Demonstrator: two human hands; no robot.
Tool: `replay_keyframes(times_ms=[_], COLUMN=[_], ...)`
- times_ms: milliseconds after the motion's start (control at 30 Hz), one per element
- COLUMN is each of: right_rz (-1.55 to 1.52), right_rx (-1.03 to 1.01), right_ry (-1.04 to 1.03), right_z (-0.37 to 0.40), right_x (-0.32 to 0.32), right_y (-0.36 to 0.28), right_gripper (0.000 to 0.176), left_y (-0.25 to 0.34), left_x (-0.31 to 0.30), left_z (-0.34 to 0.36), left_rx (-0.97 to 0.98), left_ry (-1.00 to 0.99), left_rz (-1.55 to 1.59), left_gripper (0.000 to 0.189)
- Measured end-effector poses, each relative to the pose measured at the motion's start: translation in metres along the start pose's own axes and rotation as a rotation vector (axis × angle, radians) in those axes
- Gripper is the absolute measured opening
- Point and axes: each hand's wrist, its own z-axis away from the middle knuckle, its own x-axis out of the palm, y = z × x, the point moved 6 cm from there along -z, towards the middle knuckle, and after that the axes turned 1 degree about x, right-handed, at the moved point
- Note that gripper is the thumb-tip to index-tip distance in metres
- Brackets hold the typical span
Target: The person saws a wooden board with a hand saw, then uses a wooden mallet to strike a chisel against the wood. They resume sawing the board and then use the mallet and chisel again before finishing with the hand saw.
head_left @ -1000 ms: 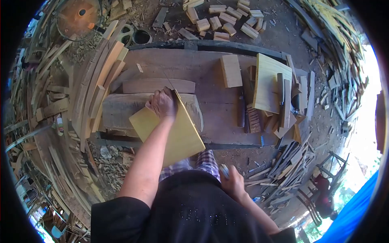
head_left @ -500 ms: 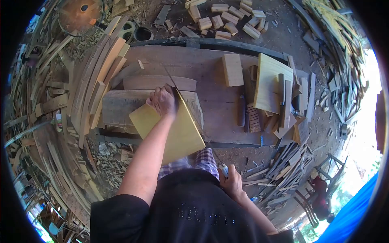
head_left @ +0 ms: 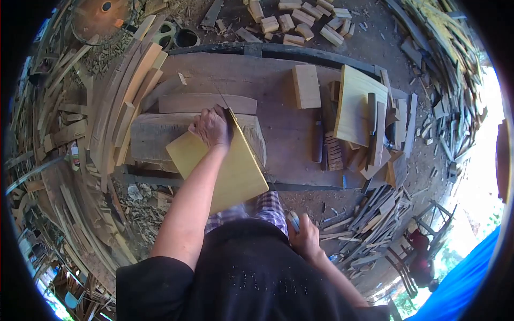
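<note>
A thin yellowish wooden board (head_left: 225,171) lies tilted across a thick wooden block (head_left: 160,140) on the workbench. My left hand (head_left: 213,128) presses on the board's upper corner with its fingers curled together. Along the board's right edge runs a long, thin handsaw (head_left: 250,145), its tip reaching past my left hand toward the far side. Low and close to my body, my right hand (head_left: 305,238) is wrapped round the saw's light-coloured handle (head_left: 294,218). Behind the block rests a curved wooden piece (head_left: 209,104).
On the bench (head_left: 284,144) at right stand a rectangular wood block (head_left: 306,86), another yellowish board (head_left: 360,109) and a brush (head_left: 334,152). Long planks (head_left: 128,101) lean at left. Cut blocks (head_left: 305,24) and scrap strips (head_left: 369,219) lie on the ground.
The view has shifted slightly, so most things sit a little higher and to the left. Both hands keep their holds; the right hand with the saw handle has moved only slightly.
</note>
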Motion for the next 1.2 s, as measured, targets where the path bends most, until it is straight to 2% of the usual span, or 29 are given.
replay_keyframes(times_ms=[67,133,200,267,300,367,433,467,500,600,700,767,833,933,1000,1033,1100,1200], right_rz=[-0.058,-0.14,-0.102,-0.094,-0.142,-0.024,0.031,0.022,-0.003,-0.061,-0.059,-0.131,-0.043,0.0,-0.066,-0.1,-0.1,-0.074], right_rx=[-0.114,-0.117,-0.117,-0.082,-0.064,-0.056,0.015,0.021,-0.054,-0.189,-0.113,-0.105,-0.012,-0.011,-0.228,-0.233,-0.206,-0.169], right_ry=[0.047,0.12,0.104,0.09,0.098,0.085,-0.016,-0.023,0.018,0.132,0.063,0.129,0.037,0.001,0.09,0.151,0.102,0.116], right_z=[-0.054,-0.128,-0.14,-0.124,-0.097,-0.025,-0.001,-0.008,-0.03,-0.13,-0.14,-0.086,-0.021,-0.009,-0.064,-0.099,-0.151,-0.118], right_x=[0.023,0.052,0.056,0.038,0.024,0.013,-0.008,-0.001,0.01,0.045,0.044,0.026,0.008,0.004,0.029,0.039,0.055,0.036], right_y=[-0.011,-0.034,-0.056,-0.057,-0.045,-0.002,0.003,0.003,-0.001,-0.039,-0.061,-0.033,0.003,0.012,-0.004,-0.019,-0.05,-0.051], right_gripper=[0.024,0.022,0.022,0.023,0.024,0.026,0.025,0.025,0.026,0.025,0.02,0.021,0.024,0.026,0.026,0.031,0.036,0.031], left_y=[0.003,-0.002,-0.001,0.004,0.002,0.003,-0.001,-0.002,-0.001,-0.003,-0.004,0.004,0.002,-0.009,-0.005,-0.005,-0.002,0.001], left_x=[-0.001,0.003,-0.006,-0.007,-0.004,0.002,0.002,0.003,0.001,0.005,0.004,0.002,-0.003,0.016,0.013,0.01,0.0,-0.007], left_z=[-0.002,-0.001,0.001,0.001,-0.002,-0.003,-0.003,-0.001,-0.001,-0.003,-0.002,-0.003,-0.001,-0.003,-0.005,-0.003,0.0,0.002], left_rx=[0.023,0.053,0.025,0.002,0.008,0.001,-0.018,-0.015,-0.005,0.002,0.036,0.057,-0.016,0.004,0.017,0.027,0.006,0.0], left_ry=[0.056,0.098,0.109,0.098,0.076,0.038,-0.005,-0.011,0.014,0.074,0.08,0.051,0.012,0.028,0.04,0.043,0.051,0.05], left_rz=[0.011,0.104,0.063,0.053,0.04,0.027,0.026,0.015,0.05,0.059,0.012,0.006,0.009,0.032,0.036,0.04,0.024,0.045], left_gripper=[0.036,0.037,0.037,0.037,0.037,0.037,0.036,0.036,0.036,0.036,0.035,0.035,0.034,0.033,0.032,0.031,0.031,0.032])
